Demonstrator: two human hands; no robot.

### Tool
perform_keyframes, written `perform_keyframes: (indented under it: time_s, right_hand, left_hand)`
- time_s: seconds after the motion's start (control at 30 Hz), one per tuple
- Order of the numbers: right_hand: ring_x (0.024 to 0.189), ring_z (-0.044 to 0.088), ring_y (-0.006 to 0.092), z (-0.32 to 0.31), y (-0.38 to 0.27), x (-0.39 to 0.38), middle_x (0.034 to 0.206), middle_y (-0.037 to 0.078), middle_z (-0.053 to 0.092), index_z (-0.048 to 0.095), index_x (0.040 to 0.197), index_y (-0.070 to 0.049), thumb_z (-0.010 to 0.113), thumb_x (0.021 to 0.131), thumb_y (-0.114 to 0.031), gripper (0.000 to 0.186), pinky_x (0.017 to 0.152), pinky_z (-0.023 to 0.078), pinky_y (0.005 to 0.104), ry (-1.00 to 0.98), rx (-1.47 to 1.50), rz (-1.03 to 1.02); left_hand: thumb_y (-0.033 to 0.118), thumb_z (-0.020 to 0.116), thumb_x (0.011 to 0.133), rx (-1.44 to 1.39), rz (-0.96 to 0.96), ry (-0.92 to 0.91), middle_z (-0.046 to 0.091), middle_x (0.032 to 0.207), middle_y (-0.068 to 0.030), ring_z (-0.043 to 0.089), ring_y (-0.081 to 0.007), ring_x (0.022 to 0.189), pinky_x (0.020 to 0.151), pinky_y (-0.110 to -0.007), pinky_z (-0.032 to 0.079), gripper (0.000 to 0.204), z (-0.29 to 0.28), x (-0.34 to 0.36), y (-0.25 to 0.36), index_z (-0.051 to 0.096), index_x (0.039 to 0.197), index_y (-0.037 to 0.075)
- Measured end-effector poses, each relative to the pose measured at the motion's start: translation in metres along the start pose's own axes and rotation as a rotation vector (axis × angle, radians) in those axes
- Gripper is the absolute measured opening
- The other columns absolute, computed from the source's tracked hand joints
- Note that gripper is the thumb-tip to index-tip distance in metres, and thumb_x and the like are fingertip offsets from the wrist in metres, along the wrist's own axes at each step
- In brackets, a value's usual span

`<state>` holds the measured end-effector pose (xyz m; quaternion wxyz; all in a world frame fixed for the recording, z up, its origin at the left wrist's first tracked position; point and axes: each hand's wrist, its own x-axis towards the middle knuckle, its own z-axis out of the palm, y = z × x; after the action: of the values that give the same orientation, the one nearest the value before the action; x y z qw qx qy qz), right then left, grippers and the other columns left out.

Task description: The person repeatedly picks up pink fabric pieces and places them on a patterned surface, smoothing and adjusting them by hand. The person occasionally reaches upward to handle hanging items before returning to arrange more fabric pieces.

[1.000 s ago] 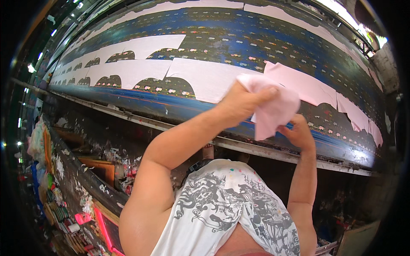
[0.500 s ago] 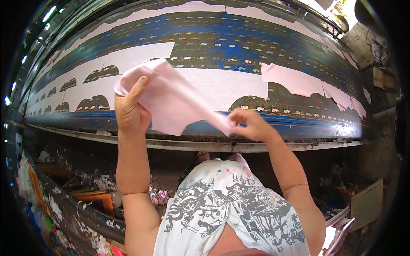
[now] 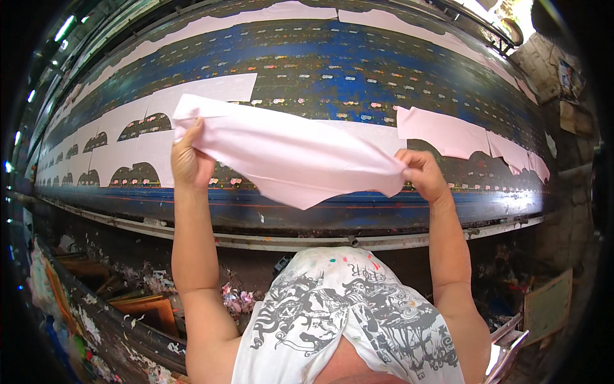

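Observation:
A pale pink cut fabric piece [image 3: 288, 153] is stretched in the air above the long table [image 3: 358, 214], held at both ends. My left hand [image 3: 192, 157] grips its left end, thumb on top. At the right end, my right hand [image 3: 422, 174] pinches a corner between thumb and fingers. The cloth sags between my hands, its lower edge hanging in a curved point. Behind it lies a flat pink fabric panel [image 3: 374, 133], partly hidden. More pink panels [image 3: 109, 157] with scalloped cutouts lie in rows to the left.
To the right, loosely laid pink pieces [image 3: 448, 134] overlap with turned-up edges. The table surface is dark and blue with rows of small printed marks. A metal rail [image 3: 288, 242] runs along its near edge. Wooden frames [image 3: 150, 310] and scraps sit lower left; another framed panel [image 3: 549, 307] leans lower right.
My right hand has moved right and slightly up, pulling the bunched cloth out wide between both hands. My left hand still grips its end, near the same place.

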<state>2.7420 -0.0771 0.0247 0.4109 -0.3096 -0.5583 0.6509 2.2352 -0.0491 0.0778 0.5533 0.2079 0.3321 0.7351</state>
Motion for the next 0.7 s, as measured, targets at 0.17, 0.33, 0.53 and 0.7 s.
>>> perform_keyframes:
  time_s: [0.17,0.33,0.53,0.7]
  right_hand:
    - [0.098,0.071,0.0137,-0.068,0.048,0.061,0.106,0.007,0.076,0.075,0.123,-0.001,0.078,0.104,-0.014,0.023,0.086,0.058,0.0305,0.324,0.295,0.038]
    - [0.088,0.071,0.0110,-0.089,0.072,0.115,0.103,0.003,0.078,0.076,0.135,-0.004,0.073,0.107,-0.009,0.029,0.081,0.059,0.0285,0.773,-0.025,0.048]
    - [0.099,0.066,0.0134,-0.120,0.076,0.141,0.110,0.003,0.076,0.080,0.129,0.001,0.065,0.098,0.006,0.035,0.093,0.052,0.0274,0.738,-0.464,0.065]
    - [0.104,0.062,0.0144,-0.137,0.073,0.152,0.123,0.004,0.074,0.077,0.137,0.001,0.073,0.093,0.002,0.044,0.095,0.049,0.0276,0.697,-0.653,0.041]
  left_hand:
    - [0.012,0.079,0.101,0.679,-0.027,0.025,0.079,0.106,-0.0030,0.077,-0.0221,0.091,0.087,-0.036,0.063,0.025,-0.070,0.099,-0.073,0.075,0.123,0.001]
    - [0.025,0.085,0.094,1.462,0.117,0.020,0.082,0.112,-0.0109,0.077,-0.0289,0.089,0.082,-0.039,0.060,0.022,-0.062,0.171,-0.118,0.084,0.098,0.004]
    - [0.030,0.088,0.090,1.613,0.331,-0.012,0.081,0.124,-0.0120,0.068,-0.0359,0.123,0.110,-0.051,0.050,0.023,-0.065,0.236,-0.151,0.087,0.097,0.008]
    - [0.031,0.090,0.088,1.664,0.330,-0.078,0.079,0.133,-0.0103,0.062,-0.0354,0.135,0.115,-0.053,0.046,0.021,-0.064,0.265,-0.163,0.088,0.095,0.012]
